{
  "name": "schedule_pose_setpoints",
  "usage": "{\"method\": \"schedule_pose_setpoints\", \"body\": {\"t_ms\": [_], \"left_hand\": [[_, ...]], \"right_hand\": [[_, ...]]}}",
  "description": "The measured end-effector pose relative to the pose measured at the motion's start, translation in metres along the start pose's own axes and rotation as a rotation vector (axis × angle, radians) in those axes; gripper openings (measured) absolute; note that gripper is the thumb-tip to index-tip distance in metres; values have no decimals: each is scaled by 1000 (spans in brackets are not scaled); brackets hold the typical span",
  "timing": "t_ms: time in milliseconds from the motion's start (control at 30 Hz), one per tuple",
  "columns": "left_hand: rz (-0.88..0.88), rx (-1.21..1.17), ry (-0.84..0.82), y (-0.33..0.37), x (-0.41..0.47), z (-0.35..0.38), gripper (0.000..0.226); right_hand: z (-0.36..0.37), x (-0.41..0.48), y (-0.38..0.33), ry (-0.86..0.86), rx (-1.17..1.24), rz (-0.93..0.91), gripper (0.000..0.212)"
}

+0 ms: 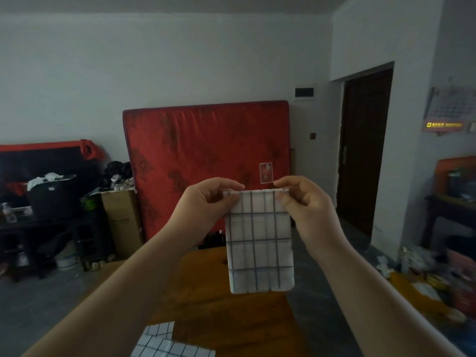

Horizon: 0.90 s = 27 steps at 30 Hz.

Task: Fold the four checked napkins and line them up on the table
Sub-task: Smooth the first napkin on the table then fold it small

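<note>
I hold a white napkin with dark checks (259,243) up in the air above the wooden table (219,302). It hangs down as a folded upright rectangle. My left hand (206,202) pinches its top left corner and my right hand (306,202) pinches its top right corner. More checked napkins (167,343) lie on the table at the bottom edge of the view, partly cut off and overlapping.
A red mattress (206,155) leans on the far wall. A cardboard box (123,220) and a cluttered dark shelf (46,202) stand at the left. A dark door (363,150) is at the right, with clutter on the floor (425,279) at the right.
</note>
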<state>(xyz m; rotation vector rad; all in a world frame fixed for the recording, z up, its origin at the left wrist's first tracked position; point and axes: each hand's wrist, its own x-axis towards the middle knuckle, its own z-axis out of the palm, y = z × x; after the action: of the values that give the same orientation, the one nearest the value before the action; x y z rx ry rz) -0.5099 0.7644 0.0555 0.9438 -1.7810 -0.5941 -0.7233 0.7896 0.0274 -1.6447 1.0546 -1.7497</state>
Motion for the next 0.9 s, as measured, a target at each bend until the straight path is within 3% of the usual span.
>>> {"method": "schedule_pose_setpoints", "body": {"t_ms": [333,567,700,900], "left_hand": [[-40,-7,74,3,-1,3,14],[23,200,-43,9,-4,9,13],[64,276,-62,10,-5,14,12],[-103,138,-95,12,-2,11,1]], "right_hand": [[-2,1,3,14,-50,82,11],[1,2,-4,-256,-539,-55,19],[8,2,-7,-266,-540,-70,10],[7,2,-9,-264,-440,-59,8]]}}
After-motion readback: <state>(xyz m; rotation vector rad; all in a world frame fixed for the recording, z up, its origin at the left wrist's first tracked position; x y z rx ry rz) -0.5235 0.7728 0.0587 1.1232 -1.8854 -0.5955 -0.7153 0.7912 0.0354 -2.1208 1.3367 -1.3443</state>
